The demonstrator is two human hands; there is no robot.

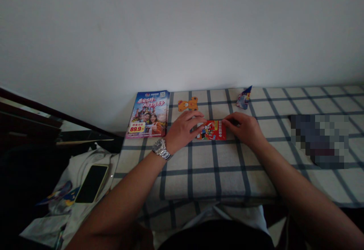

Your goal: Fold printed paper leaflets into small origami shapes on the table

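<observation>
A small red printed paper [214, 130] lies flat on the checked tablecloth [199, 166]. My left hand [183, 128], with a metal watch on its wrist, lies on the paper's left end with fingers stretched out over it. My right hand [244, 127] presses on the paper's right edge, fingers curled down onto it. Both hands touch the paper and neither lifts it.
A colourful brochure [148, 114] lies at the table's left end. An orange bear-shaped cutout [188, 104] and a small folded blue paper shape [243, 98] sit near the wall. A blurred-out patch [320, 140] lies at right. A dark phone [91, 183] rests on white cloth beside the table.
</observation>
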